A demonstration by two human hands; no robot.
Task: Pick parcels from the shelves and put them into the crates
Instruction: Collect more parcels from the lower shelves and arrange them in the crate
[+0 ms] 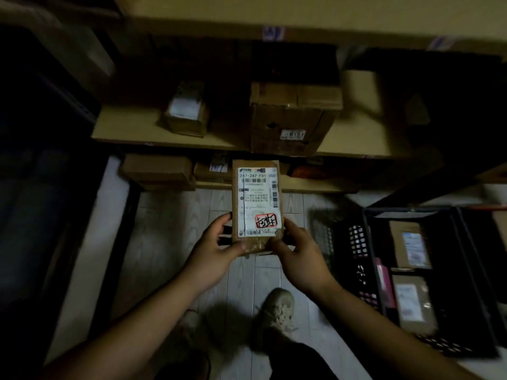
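Both hands, left hand [216, 244] and right hand [297, 255], grip parcel [256, 198] (fingers behind hidden); shelf interior dark.

Forearms bare, left hand [216, 242] and right hand [299, 259] bare too. One beige lace-up sneaker [277, 308], scuffed-looking upper. Black trouser leg [296, 360].

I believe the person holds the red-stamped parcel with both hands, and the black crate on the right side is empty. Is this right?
Not fully. The black crate is not empty: in the head view a far parcel and a near parcel lie in it. The rest stands: the left hand and the right hand both hold the red-stamped parcel.
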